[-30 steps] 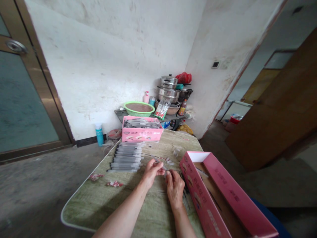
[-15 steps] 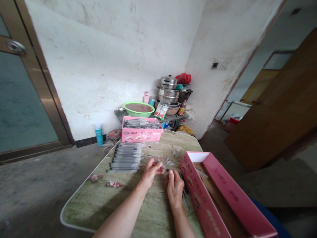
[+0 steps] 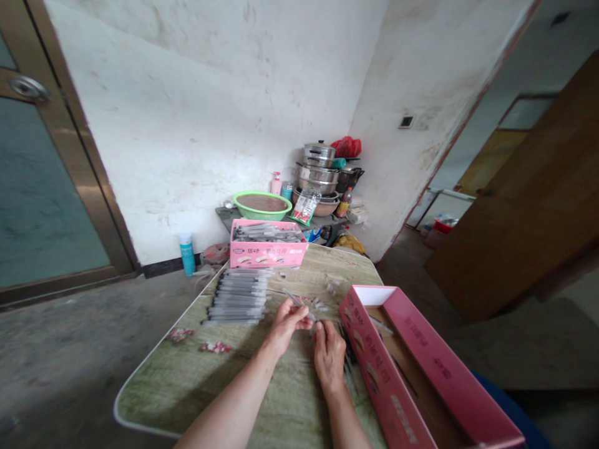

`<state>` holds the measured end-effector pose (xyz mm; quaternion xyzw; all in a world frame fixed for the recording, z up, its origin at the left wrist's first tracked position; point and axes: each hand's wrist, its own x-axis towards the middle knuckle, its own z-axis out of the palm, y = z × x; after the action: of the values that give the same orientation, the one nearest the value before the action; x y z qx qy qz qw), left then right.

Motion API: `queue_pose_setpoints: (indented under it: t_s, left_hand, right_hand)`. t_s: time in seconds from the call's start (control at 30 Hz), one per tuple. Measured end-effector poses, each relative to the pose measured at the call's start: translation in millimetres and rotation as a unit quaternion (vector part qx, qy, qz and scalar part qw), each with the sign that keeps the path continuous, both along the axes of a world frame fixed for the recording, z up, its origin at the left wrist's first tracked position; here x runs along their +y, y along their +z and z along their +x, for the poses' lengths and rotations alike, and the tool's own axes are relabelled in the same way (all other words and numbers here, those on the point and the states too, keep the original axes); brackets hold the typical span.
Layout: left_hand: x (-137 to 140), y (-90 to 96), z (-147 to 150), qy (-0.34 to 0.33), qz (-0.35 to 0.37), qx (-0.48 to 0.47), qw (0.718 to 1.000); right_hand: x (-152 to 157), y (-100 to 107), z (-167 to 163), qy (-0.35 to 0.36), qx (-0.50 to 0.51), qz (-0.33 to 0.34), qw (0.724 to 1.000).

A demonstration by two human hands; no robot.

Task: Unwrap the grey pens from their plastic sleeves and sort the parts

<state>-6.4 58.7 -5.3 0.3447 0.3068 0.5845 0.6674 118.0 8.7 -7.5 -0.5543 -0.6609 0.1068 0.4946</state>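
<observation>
Left hand (image 3: 290, 319) pinching a translucent pen (image 3: 292, 297) over the table (image 3: 187, 380); right hand (image 3: 330, 355), fingers curled, grip hidden, just edged back to its near end: the work sits there, beside the lined-up pens (image 3: 241, 300).

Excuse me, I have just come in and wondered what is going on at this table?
A person's left hand holds a slim grey pen, angled up and away, while the right hand is at its near end; whether that hand grips anything is unclear. On the table, a row of pens lies left of the hands, and a small pink box behind it holds many more. A long, open pink box stands on the right.
</observation>
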Motion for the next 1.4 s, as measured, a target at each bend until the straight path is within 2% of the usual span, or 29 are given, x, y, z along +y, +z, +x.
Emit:
queue_pose_setpoints:
  t_s: [0.33, 0.57, 0.77, 1.03, 1.2, 1.4]
  left_hand:
    - [-2.4, -0.8, 1.1, -0.023, 0.022, -0.001, 0.999]
    - [1.1, -3.6, 0.2, 0.011, -0.001, -0.005, 1.0]
    - [1.4, -5.7, -0.1, 0.008, 0.008, 0.0, 1.0]
    - [-1.5, -3.1, 2.1, -0.012, 0.015, -0.003, 1.0]
    - [1.8, -7.8, 1.5, 0.011, 0.005, -0.001, 1.0]
    - [1.4, -5.0, -0.4, 0.012, -0.002, -0.006, 1.0]
  right_hand:
    - [2.0, -0.5, -0.1, 0.006, 0.051, 0.001, 0.999]
    - [-1.2, 7.0, -3.9, 0.002, 0.115, -0.036, 0.993]
    - [-1.7, 8.0, -2.9, 0.012, 0.083, -0.011, 0.996]
    - [3.2, -0.6, -0.5, -0.033, 0.026, 0.024, 0.999]
    - [0.6, 3.7, -2.4, -0.017, 0.072, -0.02, 0.997]
    - [-0.6, 2.8, -2.2, 0.012, 0.068, -0.02, 0.997]
